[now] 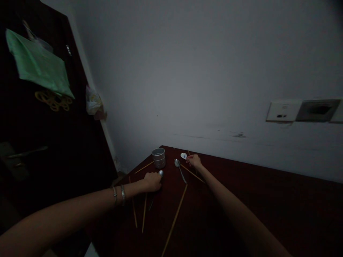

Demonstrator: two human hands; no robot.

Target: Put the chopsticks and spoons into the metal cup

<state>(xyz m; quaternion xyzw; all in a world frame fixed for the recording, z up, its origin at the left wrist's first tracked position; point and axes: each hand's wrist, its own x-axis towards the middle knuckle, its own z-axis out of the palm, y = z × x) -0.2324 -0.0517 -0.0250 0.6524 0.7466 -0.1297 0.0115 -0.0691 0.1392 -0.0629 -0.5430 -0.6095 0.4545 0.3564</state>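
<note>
My left hand (pixel 152 182), with bracelets at its wrist, is closed over a metal spoon (pixel 160 173) whose bowl sticks out past the fingers. Farther right, my right hand (pixel 194 161) pinches a white spoon (pixel 183 156); its bowl shows and the handle is hidden by the fingers. Between my hands a second metal spoon (pixel 177 163) lies on the dark red table (pixel 214 210). Just beyond my left hand stands a silver metal cup (pixel 159 159). A chopstick (pixel 193 173) lies beside the right hand, and another chopstick (pixel 144 213) extends from below the left.
More chopsticks lie scattered, including a long chopstick (pixel 174 221) near the front and a chopstick (pixel 144 167) by the cup. A pale wall (pixel 203 71) with sockets (pixel 283 111) borders the table. A dark door (pixel 32 128) with a green cloth (pixel 40 64) is at left.
</note>
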